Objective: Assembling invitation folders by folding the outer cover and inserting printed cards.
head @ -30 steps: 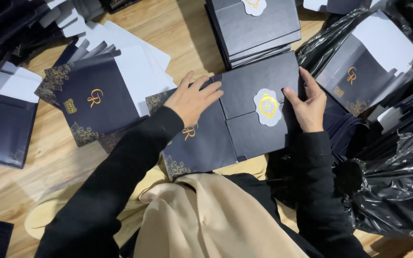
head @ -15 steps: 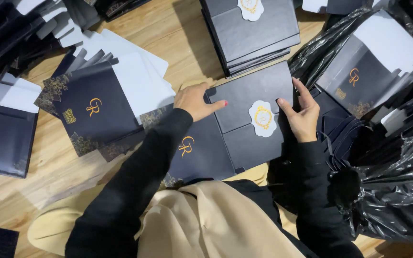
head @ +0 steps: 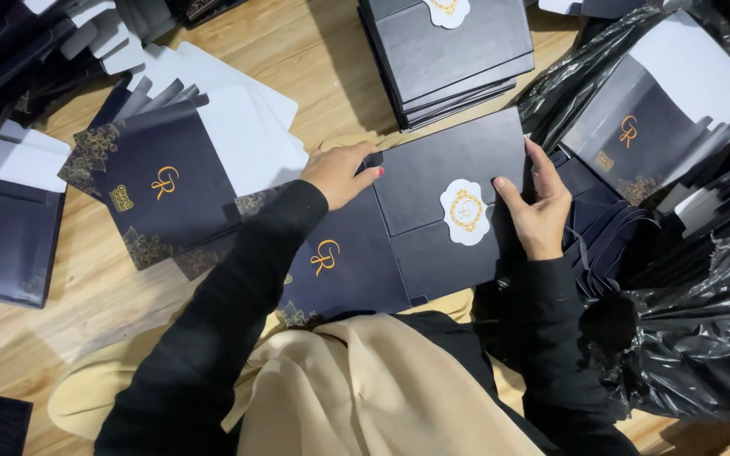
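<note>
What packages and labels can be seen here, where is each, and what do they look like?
Folded envelope: held between left hand and right hand; square, dark navy.
Seal sticker: on its flap; scalloped white, gold emblem.
Envelope stack: top centre; navy.
Flat card sleeve: left; navy, gold monogram, white lining.

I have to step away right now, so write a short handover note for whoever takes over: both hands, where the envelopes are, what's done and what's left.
Left hand: grips the top left corner of the sealed envelope.
Right hand: holds its right edge.
The envelope is shut, with a white seal on its flap, held just below the stack of sealed envelopes.
Done: that stack, plus this one sealed.
Left: open printed envelopes lie on the wooden floor to the left, more in the black plastic bag on the right.
</note>
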